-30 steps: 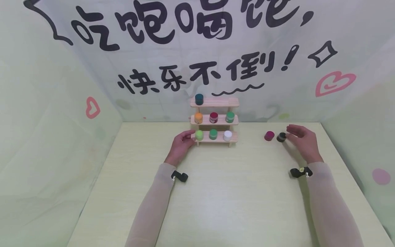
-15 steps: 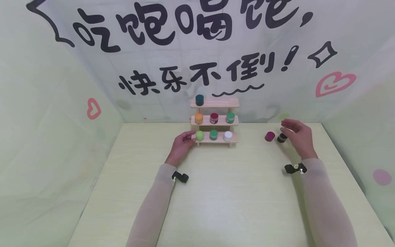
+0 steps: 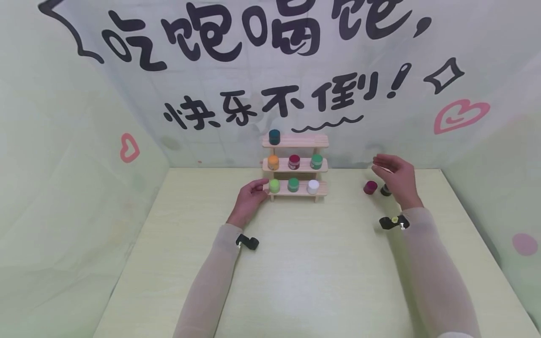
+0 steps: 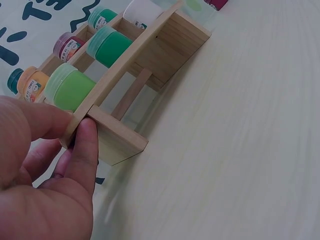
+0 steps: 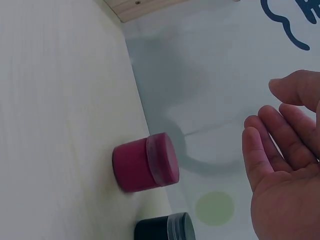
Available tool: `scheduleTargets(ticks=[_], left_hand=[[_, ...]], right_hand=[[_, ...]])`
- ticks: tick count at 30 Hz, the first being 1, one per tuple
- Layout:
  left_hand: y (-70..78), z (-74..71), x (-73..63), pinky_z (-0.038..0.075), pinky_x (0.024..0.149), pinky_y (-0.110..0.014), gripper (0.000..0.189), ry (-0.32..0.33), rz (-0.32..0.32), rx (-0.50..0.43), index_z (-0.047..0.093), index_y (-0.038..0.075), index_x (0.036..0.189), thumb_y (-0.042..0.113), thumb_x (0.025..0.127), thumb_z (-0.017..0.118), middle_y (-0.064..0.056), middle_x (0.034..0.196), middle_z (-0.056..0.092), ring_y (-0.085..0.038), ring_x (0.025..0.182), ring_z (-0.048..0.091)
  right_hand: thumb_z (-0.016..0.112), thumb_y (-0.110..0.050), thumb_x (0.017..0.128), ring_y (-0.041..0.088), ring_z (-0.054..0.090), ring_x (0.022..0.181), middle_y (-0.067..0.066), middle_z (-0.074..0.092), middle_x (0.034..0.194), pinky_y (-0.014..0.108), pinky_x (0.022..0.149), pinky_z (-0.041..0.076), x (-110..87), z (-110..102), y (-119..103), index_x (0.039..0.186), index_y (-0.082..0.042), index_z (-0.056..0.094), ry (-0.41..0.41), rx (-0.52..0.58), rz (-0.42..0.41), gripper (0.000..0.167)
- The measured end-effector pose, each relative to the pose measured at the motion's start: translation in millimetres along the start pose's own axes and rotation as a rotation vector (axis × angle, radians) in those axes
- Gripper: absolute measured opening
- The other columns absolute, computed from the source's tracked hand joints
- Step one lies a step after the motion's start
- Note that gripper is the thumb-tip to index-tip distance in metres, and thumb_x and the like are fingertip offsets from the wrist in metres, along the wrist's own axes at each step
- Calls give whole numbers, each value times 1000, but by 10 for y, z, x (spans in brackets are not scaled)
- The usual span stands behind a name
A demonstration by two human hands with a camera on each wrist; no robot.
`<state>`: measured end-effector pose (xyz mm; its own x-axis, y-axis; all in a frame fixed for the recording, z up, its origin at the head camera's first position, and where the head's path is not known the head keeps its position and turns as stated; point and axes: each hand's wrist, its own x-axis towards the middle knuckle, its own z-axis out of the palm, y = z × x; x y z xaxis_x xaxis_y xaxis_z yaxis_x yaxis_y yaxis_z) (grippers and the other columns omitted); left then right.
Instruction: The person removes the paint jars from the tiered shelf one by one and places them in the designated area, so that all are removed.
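Note:
My left hand (image 3: 248, 202) pinches the left end of the lowest board of a small three-tier wooden shelf (image 3: 302, 140), thumb and finger on the wood in the left wrist view. Beside those fingers stands a light green paint jar (image 4: 70, 87). My right hand (image 3: 399, 180) hovers above the table at the right, fingers extended and holding nothing. Below it, partly hidden in the head view, is a black jar (image 3: 385, 190). A magenta jar (image 5: 145, 162) stands to the left of the black one, apart from the hand.
The lowest tier also carries a green jar (image 3: 293, 184) and a white jar (image 3: 313, 187). Orange (image 3: 273, 162), dark red (image 3: 294, 162) and green jars (image 3: 316, 161) fill the middle tier. A teal jar (image 3: 274, 137) is on top. A printed cloth (image 3: 236, 145) hangs behind the table.
My right hand has moved left and up, away from the right side of the black jar to above it. The left hand keeps its pinch on the shelf; the jars have not moved.

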<state>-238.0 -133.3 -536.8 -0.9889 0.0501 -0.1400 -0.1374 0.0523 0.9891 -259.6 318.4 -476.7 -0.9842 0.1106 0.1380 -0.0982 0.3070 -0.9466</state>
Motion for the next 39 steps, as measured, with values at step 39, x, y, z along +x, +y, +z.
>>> scheduleTargets(ticks=[39], left_hand=[[-19, 2, 18, 60, 84, -18, 39, -1, -22, -25, 71, 19, 133, 6, 96, 71, -8, 118, 63, -17, 101, 63]], right_hand=[[76, -19, 99, 11, 67, 120, 17, 68, 140, 16, 103, 57, 149, 796, -735, 142, -2, 63, -115, 55, -85, 48]])
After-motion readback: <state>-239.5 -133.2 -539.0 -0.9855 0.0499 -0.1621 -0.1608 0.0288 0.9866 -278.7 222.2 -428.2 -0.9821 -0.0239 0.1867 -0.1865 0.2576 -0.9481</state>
